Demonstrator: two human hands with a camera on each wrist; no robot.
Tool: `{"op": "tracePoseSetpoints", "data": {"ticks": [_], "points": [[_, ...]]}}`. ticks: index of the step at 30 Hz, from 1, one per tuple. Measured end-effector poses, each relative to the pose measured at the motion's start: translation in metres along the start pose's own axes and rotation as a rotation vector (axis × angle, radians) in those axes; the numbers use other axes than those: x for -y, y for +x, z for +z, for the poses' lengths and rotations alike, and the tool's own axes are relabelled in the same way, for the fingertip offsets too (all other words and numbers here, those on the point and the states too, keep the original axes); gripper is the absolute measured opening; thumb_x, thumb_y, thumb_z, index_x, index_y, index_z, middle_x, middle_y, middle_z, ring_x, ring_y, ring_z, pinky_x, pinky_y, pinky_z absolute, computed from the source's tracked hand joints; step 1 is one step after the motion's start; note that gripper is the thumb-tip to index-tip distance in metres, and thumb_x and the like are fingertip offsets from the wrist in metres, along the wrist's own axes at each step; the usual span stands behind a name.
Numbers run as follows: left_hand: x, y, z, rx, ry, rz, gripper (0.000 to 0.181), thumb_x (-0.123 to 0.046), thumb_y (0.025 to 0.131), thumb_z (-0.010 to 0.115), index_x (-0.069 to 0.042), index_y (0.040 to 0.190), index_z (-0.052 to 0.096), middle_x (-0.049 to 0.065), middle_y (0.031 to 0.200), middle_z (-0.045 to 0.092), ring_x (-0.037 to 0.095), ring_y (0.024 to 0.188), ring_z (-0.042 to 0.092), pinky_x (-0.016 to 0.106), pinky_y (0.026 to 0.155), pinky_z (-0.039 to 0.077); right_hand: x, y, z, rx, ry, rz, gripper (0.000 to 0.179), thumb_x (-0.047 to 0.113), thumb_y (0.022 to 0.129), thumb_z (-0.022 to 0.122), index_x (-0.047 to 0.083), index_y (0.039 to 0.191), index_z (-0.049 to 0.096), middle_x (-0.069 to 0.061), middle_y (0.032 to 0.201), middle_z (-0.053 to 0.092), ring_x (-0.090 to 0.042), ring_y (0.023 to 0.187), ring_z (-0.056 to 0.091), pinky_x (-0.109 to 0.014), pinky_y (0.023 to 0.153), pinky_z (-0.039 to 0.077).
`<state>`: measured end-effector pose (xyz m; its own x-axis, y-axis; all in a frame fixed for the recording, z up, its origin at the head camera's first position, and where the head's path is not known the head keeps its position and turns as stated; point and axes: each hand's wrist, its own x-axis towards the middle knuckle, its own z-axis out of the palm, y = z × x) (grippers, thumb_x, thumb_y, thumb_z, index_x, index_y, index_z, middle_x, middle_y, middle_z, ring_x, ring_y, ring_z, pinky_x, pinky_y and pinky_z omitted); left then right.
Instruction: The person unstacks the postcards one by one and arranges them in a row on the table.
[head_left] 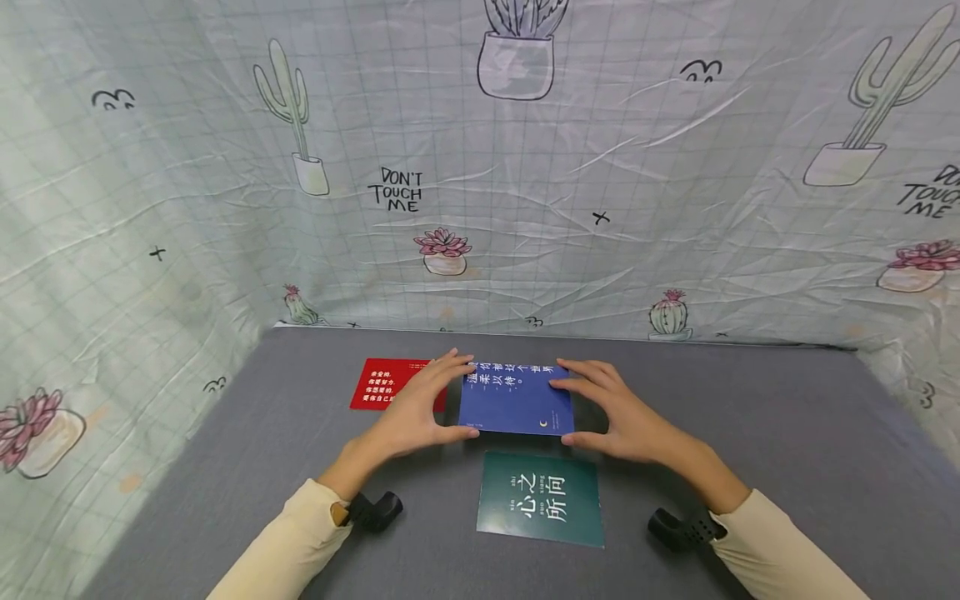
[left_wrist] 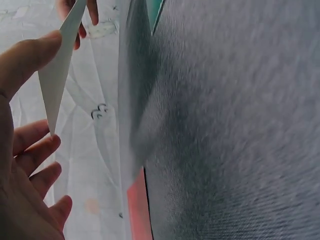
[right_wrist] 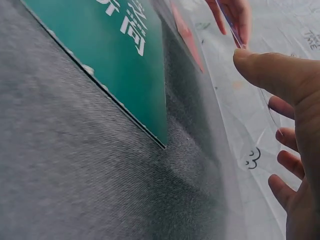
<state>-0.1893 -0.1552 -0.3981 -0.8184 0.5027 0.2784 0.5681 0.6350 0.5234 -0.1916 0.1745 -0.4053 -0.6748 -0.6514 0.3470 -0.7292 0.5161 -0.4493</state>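
A blue card (head_left: 517, 408) with white writing and a small moon is held above the table between both hands. My left hand (head_left: 412, 410) grips its left edge, thumb at the near corner and fingertips at the far one. On the opposite edge, my right hand (head_left: 630, 417) pinches it the same way. The left wrist view shows the card's pale underside (left_wrist: 61, 75), raised off the cloth. A red card (head_left: 381, 385) lies behind my left hand, which partly covers it. Nearer to me lies a green card (head_left: 506, 500) with large white characters.
The grey table (head_left: 720, 375) ends at a hanging white cloth (head_left: 525, 208) printed with cacti, which also closes in the sides. A black camera strap sits on each wrist, the left camera (head_left: 382, 510) and the right camera (head_left: 669, 529) close over the table.
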Motion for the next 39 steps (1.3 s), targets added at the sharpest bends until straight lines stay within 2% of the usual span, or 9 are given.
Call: {"op": "tracePoseSetpoints", "data": {"ticks": [4, 11, 20, 32, 39], "points": [[0.006, 0.004, 0.0, 0.016, 0.035, -0.01, 0.084, -0.043, 0.069, 0.08, -0.014, 0.141, 0.048, 0.002, 0.148, 0.04, 0.023, 0.142, 0.022, 0.059, 0.107, 0.025, -0.004, 0.006, 0.002, 0.014, 0.001, 0.012, 0.069, 0.042, 0.079, 0.076, 0.015, 0.137, 0.051, -0.01, 0.15, 0.033, -0.03, 0.133, 0.026, -0.061, 0.098, 0.033], [0.017, 0.008, 0.001, 0.051, 0.027, -0.033, 0.082, -0.042, 0.069, 0.08, -0.016, 0.14, 0.048, 0.004, 0.147, 0.04, 0.024, 0.142, 0.022, 0.06, 0.108, 0.023, -0.008, 0.015, 0.006, 0.047, 0.018, 0.044, 0.069, 0.045, 0.08, 0.075, 0.015, 0.138, 0.052, -0.01, 0.15, 0.034, -0.03, 0.134, 0.026, -0.061, 0.099, 0.032], [0.033, 0.011, 0.001, 0.107, 0.075, -0.062, 0.083, -0.043, 0.071, 0.079, -0.012, 0.141, 0.047, 0.005, 0.146, 0.042, 0.025, 0.142, 0.022, 0.053, 0.113, 0.014, -0.018, 0.026, 0.02, 0.08, 0.021, 0.074, 0.069, 0.046, 0.08, 0.074, 0.017, 0.138, 0.052, -0.009, 0.15, 0.034, -0.031, 0.135, 0.025, -0.062, 0.102, 0.028], [0.046, 0.016, 0.001, 0.15, 0.107, -0.052, 0.082, -0.044, 0.074, 0.078, -0.009, 0.141, 0.046, 0.007, 0.147, 0.041, 0.029, 0.142, 0.022, 0.055, 0.112, 0.015, -0.024, 0.036, 0.029, 0.12, -0.021, 0.098, 0.067, 0.046, 0.08, 0.074, 0.016, 0.136, 0.054, -0.01, 0.149, 0.037, -0.032, 0.135, 0.026, -0.063, 0.102, 0.024], [0.049, 0.018, 0.003, 0.173, 0.112, -0.081, 0.082, -0.043, 0.073, 0.078, -0.008, 0.141, 0.047, 0.008, 0.147, 0.04, 0.028, 0.142, 0.02, 0.054, 0.113, 0.012, -0.027, 0.037, 0.033, 0.13, -0.04, 0.097, 0.066, 0.046, 0.08, 0.072, 0.015, 0.136, 0.054, -0.011, 0.148, 0.037, -0.034, 0.135, 0.027, -0.064, 0.102, 0.025]]}}
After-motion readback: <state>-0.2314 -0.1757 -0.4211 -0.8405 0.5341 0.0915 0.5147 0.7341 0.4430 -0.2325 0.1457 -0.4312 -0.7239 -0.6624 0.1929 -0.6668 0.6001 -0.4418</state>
